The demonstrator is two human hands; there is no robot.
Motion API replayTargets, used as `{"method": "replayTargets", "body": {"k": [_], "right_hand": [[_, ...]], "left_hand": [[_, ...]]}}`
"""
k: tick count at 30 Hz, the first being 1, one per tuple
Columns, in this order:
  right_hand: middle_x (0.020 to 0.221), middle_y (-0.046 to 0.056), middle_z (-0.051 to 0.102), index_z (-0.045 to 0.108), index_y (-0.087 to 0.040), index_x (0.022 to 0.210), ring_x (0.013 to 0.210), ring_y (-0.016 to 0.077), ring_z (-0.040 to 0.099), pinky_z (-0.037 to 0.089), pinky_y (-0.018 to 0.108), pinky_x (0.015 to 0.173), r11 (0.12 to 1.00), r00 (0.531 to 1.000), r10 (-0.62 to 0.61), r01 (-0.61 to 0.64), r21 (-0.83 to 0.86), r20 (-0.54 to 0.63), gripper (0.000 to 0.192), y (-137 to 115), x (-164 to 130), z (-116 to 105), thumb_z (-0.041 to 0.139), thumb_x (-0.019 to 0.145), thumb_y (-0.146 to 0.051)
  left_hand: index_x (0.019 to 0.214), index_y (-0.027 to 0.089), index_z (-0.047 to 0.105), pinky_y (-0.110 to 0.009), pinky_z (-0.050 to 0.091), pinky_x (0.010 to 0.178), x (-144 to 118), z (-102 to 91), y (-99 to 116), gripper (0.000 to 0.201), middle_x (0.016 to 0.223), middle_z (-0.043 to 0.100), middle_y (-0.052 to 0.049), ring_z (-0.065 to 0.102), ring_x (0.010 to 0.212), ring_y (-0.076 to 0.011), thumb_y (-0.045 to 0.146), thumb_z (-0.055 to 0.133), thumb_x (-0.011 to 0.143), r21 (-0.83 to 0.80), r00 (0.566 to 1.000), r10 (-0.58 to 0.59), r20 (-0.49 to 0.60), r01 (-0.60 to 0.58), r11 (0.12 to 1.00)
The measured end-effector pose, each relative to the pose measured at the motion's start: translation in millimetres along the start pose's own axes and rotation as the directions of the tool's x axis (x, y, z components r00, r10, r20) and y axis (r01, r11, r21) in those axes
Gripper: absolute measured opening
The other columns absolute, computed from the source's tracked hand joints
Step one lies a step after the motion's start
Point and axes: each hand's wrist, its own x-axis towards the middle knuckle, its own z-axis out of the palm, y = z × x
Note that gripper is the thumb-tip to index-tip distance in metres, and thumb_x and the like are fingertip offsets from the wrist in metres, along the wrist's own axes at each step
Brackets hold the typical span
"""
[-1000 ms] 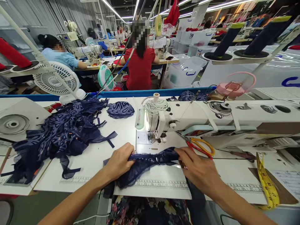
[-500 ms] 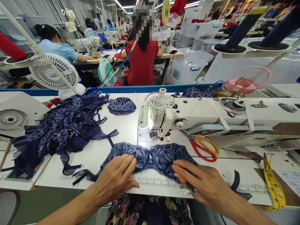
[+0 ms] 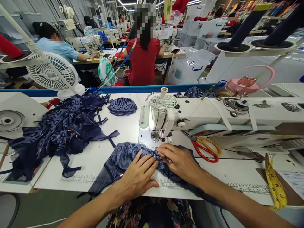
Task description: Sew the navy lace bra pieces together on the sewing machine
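Busy sewing floor w/ rows of machines & other people at work behind; up front a white counter [image 3: 99,158] carries the sewing machine [image 3: 163,122] in the middle. Navy lace bra [image 3: 123,156] lies flat on the counter just in front of the needle area, its long axis running left-right along the printed ruler at the counter's front edge, cups facing up, the mesh wing hanging off the front edge at left. Left hand [image 3: 140,175] is open, palm down, pressing the left cup; right hand [image 3: 180,161] rests on the right cup, fingertips pinched at the centre seam where the two cups meet, just below the presser foot. Judging by how it lies, the bra is positioned but not yet under the needle, so stitching at the centre looks still to do. Pile of navy pieces [image 3: 61,129] sits well to the left, one loose cup [image 3: 123,106] behind. Scissors [image 3: 204,147] w/ red & yellow handles lie near on the right, yellow tape measure [image 3: 275,182] at far right
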Motion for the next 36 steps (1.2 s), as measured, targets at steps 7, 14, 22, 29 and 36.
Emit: {"method": "replayTargets", "body": {"k": [7, 14, 22, 29, 36], "right_hand": [[0.095, 0.002, 0.07, 0.061, -0.026, 0.108, 0.084, 0.0193, 0.065, 0.046, 0.029, 0.072, 0.981, 0.983, 0.159, -0.168, 0.101, 0.088, 0.021, 8.0, 33.5, 13.6, 0.056, 0.092, -0.038], [0.091, -0.001, 0.07, 0.061, -0.028, 0.103, 0.082, 0.0188, 0.065, 0.044, 0.028, 0.07, 0.966, 0.973, 0.202, -0.216, 0.139, 0.113, 0.018, 9.8, 35.0, 12.1, 0.056, 0.091, -0.04], [0.091, -0.003, 0.069, 0.06, -0.028, 0.103, 0.086, 0.0185, 0.066, 0.044, 0.028, 0.074, 0.954, 0.968, 0.22, -0.239, 0.181, 0.118, 0.02, 14.1, 39.4, 11.9, 0.06, 0.088, -0.041], [0.085, 0.0, 0.069, 0.059, -0.026, 0.103, 0.078, 0.0213, 0.066, 0.043, 0.029, 0.069, 0.967, 0.953, 0.249, -0.256, 0.02, 0.171, 0.023, 5.2, 41.9, 7.0, 0.058, 0.091, -0.046], [0.088, 0.0, 0.068, 0.059, -0.026, 0.103, 0.076, 0.0197, 0.065, 0.042, 0.028, 0.068, 0.966, 0.962, 0.252, -0.257, 0.039, 0.1, 0.024, 9.3, 39.2, 15.7, 0.058, 0.09, -0.047]], "left_hand": [[0.134, 0.012, 0.049, -0.054, 0.027, 0.117, -0.2, 1.3, 8.3, 0.051, 0.129, 0.061, -0.013, 0.047, 0.132, -0.0264, 0.043, 0.053, 0.095, 0.021, 0.999, 0.013, -0.037, -0.012, 1.0], [0.135, 0.012, 0.049, -0.054, 0.024, 0.118, -0.8, 8.0, 16.8, 0.051, 0.125, 0.063, -0.014, 0.052, 0.126, -0.0267, 0.045, 0.05, 0.096, -0.025, 0.997, -0.056, -0.051, 0.055, 0.998], [0.13, 0.01, 0.054, -0.052, 0.023, 0.119, 0.5, 13.1, 20.2, 0.043, 0.122, 0.065, -0.013, 0.053, 0.125, -0.0268, 0.039, 0.046, 0.098, 0.047, 0.99, -0.038, -0.138, 0.045, 0.998], [0.133, 0.012, 0.053, -0.052, 0.024, 0.119, -1.6, 14.6, 26.1, 0.044, 0.124, 0.065, -0.011, 0.052, 0.126, -0.0272, 0.037, 0.048, 0.097, 0.099, 0.988, -0.048, -0.147, 0.063, 0.993], [0.128, 0.013, 0.057, -0.049, 0.03, 0.113, 1.6, 6.9, 29.0, 0.038, 0.136, 0.057, -0.011, 0.053, 0.121, -0.0265, 0.03, 0.048, 0.094, 0.08, 0.988, -0.101, -0.119, 0.111, 0.991]]}}
